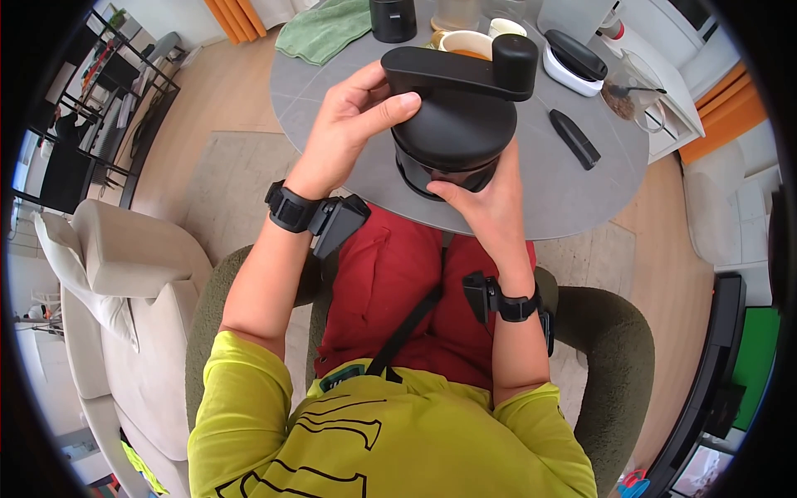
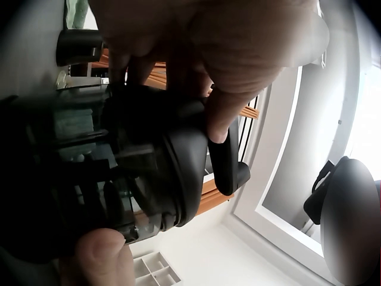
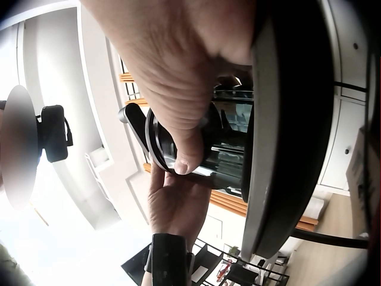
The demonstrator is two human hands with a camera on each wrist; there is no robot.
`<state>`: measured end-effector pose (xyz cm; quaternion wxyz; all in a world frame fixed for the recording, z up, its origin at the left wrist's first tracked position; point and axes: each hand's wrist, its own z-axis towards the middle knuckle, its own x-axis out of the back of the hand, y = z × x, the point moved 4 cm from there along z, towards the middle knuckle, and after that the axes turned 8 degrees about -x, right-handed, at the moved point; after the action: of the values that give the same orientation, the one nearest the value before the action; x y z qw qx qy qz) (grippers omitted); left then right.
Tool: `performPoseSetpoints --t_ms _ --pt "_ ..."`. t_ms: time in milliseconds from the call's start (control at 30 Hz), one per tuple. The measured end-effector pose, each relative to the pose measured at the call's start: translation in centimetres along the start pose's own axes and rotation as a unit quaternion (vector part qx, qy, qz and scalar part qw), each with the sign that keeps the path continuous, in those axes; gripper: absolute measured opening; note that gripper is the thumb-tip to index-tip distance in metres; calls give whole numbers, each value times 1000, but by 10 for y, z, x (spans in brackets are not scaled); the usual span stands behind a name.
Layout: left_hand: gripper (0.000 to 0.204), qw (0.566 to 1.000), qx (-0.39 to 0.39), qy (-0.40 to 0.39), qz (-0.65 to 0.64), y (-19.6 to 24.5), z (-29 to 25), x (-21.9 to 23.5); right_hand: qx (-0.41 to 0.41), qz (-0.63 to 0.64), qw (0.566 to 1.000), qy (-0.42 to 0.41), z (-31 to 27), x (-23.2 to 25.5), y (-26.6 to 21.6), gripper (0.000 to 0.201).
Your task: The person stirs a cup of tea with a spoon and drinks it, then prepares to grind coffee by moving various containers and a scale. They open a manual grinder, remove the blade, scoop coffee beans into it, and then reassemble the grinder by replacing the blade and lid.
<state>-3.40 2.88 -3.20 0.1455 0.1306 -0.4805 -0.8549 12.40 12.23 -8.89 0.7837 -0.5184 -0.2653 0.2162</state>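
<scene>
a green cloth (image 1: 322, 35) lies on the grey surface (image 1: 556, 203) near a black container (image 1: 393, 23). a cream sofa (image 1: 137, 249) stands at left, near a pale rug (image 1: 241, 170); an orange curtain (image 1: 234, 20) hangs beyond.

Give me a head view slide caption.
Left hand and right hand grip a black crank-topped device at a gray table.

Orange curtains (image 1: 235, 18) hang beyond a wooden floor (image 1: 228, 91) and cream sofa (image 1: 137, 249).

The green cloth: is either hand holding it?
No, the cloth lies on the table, while left hand and right hand hold a black container.
</scene>
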Motion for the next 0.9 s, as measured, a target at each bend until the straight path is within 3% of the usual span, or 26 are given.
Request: performPoseSetpoints --t_ms 400,900 --pt "38 999 -4 -38 25 2 3 2 -12 9 1000 1 -1 -1 2 102" --pt "34 998 -18 21 53 8 -8 -16 3 6 1000 4 -1 0 -4 102"
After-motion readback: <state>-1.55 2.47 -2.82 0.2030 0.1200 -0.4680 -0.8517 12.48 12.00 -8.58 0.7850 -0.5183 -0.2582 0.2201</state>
